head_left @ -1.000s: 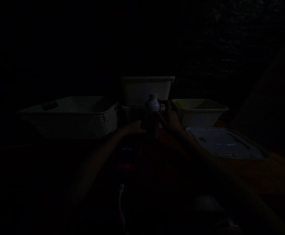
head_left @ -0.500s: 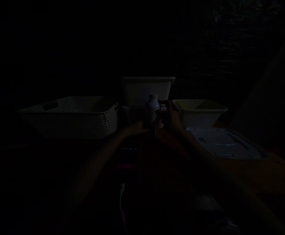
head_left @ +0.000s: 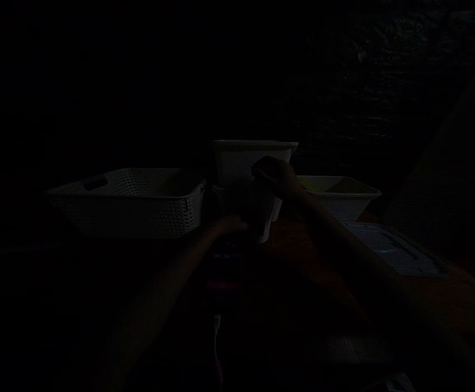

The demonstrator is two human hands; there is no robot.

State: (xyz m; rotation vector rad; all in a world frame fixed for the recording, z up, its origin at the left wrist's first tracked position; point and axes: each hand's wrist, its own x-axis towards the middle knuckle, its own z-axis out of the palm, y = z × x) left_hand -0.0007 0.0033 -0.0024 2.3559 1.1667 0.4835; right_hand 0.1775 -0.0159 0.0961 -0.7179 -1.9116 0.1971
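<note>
The scene is very dark. A pale bottle [head_left: 263, 209] stands upright in the middle, in front of the stacked tubs. Around its lower left side my left hand [head_left: 235, 223] is closed, its fingers partly lost in shadow. My right hand [head_left: 280, 177] comes over the bottle's top with fingers bent and pressed together at the cap, which they hide. Just this side of my left hand lies a phone [head_left: 221, 272] with timer digits lit on its screen.
A white perforated basket [head_left: 127, 215] stands at left. Behind the bottle is a pale tub [head_left: 233, 160] on another container. To the right are an open tub [head_left: 335, 204] and a flat lid [head_left: 400, 256] on the reddish-brown table [head_left: 298, 250]. A cable [head_left: 216, 340] runs from the phone.
My right hand has risen from the bottle's side to its top and now covers the cap. My left hand stays low on the bottle. The whole view has shifted slightly.
</note>
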